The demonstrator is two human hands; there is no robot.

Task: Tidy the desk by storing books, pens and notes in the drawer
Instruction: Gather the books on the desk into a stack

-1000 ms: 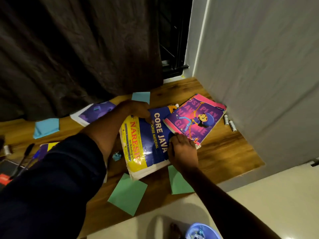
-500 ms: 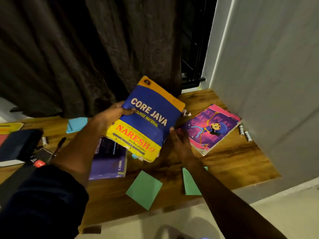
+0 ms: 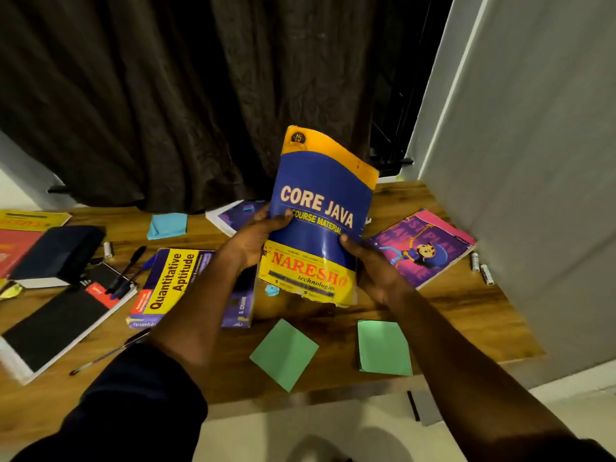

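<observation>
Both hands gripping Core Java book (image 3: 321, 208) upright above tabletop (image 3: 450, 315): left hand (image 3: 255, 241), right hand (image 3: 373, 268) clamping edges. Soft cover's bowing; support the spine while carrying to drawer.

**Around the desk: curtain, wall and small clutter**

A dark brown curtain (image 3: 166, 95) hangs in folds behind and above both hands, filling most of the background. To the right of the right hand (image 3: 373, 265) stands a plain grey wall (image 3: 533, 161), and a dark window frame (image 3: 396, 121) shows between it and the curtain. Two small white batteries (image 3: 480, 268) lie side by side near the foot of the wall, well right of the right hand. Far to the left of the left hand (image 3: 256, 241) rests a black case (image 3: 60, 251), with another battery (image 3: 107, 250) just beside it. A pale floor (image 3: 300, 431) shows below the arms.
</observation>
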